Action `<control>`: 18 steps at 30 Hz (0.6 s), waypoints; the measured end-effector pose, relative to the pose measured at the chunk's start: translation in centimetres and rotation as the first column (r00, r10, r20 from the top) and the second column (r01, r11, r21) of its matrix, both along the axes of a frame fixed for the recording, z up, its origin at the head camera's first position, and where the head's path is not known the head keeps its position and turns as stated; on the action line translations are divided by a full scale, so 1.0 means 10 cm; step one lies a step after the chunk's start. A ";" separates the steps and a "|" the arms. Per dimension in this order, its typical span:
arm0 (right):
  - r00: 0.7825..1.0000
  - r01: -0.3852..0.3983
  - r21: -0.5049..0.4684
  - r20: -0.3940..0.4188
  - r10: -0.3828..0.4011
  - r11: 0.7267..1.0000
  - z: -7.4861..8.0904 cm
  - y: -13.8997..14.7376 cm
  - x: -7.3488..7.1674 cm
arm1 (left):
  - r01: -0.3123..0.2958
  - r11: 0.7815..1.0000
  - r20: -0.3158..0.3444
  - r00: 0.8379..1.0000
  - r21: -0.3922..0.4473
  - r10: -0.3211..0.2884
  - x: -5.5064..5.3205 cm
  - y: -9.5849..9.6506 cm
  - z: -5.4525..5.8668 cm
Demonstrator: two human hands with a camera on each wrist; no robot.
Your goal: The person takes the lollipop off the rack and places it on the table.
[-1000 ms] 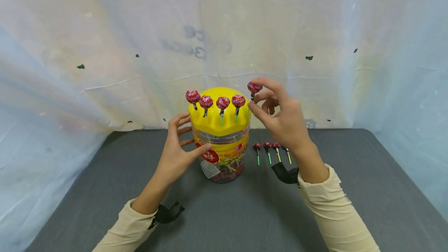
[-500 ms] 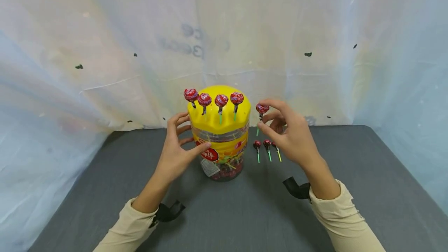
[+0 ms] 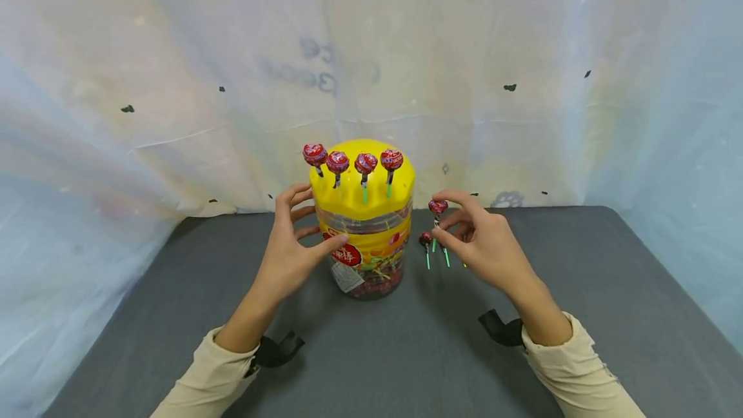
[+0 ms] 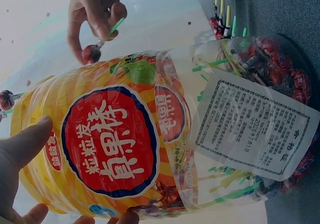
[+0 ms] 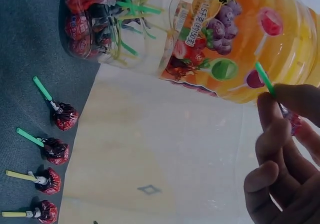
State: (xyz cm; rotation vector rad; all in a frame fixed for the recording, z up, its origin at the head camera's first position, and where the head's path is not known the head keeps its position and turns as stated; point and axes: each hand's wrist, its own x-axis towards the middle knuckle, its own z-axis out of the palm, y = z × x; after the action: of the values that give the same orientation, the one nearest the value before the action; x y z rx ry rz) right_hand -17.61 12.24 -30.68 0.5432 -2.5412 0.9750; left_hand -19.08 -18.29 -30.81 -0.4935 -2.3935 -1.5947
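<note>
Left hand (image 3: 293, 247) grasps the jar (image 3: 380, 247) at its left side, fingers spread along the wall and thumb laid across the front on the yellow label (image 4: 110, 139). Jar stands upright on the grey table (image 3: 371, 360), near the backdrop (image 3: 464, 50). Right hand (image 3: 484, 244) pinches one lollipop (image 3: 438, 207) between thumb and fingers, red head up, green stick down; it is in the air just beside the jar, to its right, apart from it

Yellow lid (image 3: 360, 204) is on the jar. Four lollipops (image 3: 366, 163) stand along its front in a shallow curve, heads up, the leftmost tilted outward; how the stick ends sit in the lid is hard to make out

Right wrist view: four loose lollipops (image 5: 65, 116) lie in a row on the table beside the jar, two with green sticks, two with yellow. In the head view the right hand partly hides this row

Jar's clear lower part shows more red-wrapped lollipops inside, and a white printed slip (image 4: 255, 126) on its wall
</note>
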 end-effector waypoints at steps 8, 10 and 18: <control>0.986 -0.063 0.089 0.161 0.048 0.994 -0.03 0.00 -0.04 | -0.002 1.000 0.006 1.000 -0.015 0.002 -0.01 0.01 0.03; 0.982 -0.073 0.099 0.182 0.054 0.992 -0.04 0.00 -0.05 | -0.003 1.000 0.009 1.000 -0.014 0.003 -0.01 0.01 0.03; 0.971 -0.090 0.117 0.232 0.061 0.989 -0.08 0.04 -0.08 | -0.006 1.000 0.011 1.000 -0.012 0.007 0.00 0.01 0.02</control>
State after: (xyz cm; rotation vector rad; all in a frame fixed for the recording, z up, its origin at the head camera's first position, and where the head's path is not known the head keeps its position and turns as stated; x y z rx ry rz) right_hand -18.46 12.65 -31.50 0.5998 -2.8206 0.9555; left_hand -19.07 -18.18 -30.58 -0.4797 -2.4117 -1.5856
